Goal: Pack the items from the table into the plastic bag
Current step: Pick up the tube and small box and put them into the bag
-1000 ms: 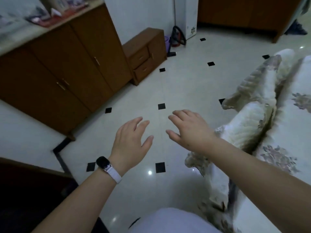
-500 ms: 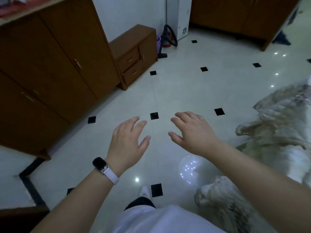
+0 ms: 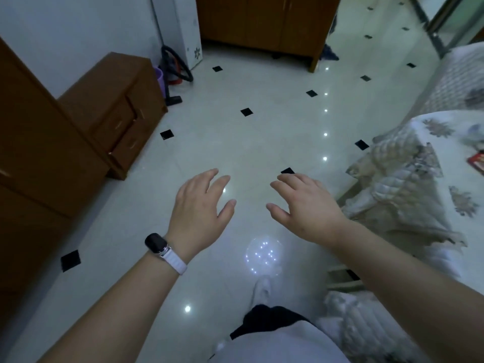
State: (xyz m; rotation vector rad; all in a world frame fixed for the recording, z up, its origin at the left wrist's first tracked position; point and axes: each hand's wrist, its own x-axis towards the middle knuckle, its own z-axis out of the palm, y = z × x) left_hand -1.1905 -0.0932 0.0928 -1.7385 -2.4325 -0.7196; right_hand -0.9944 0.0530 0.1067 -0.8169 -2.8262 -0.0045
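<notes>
View swung right since before; both hands outstretched, palms down, fingers spread, empty.

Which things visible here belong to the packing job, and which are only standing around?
For the job: left hand and right hand, both empty; red packet on the cloth, perhaps. No bag visible.

Just around: small drawer cabinet, smartwatch, floral cloth.

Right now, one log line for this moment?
left hand: open, empty | right hand: open, empty | both over floor | bag, table: not in view
</notes>
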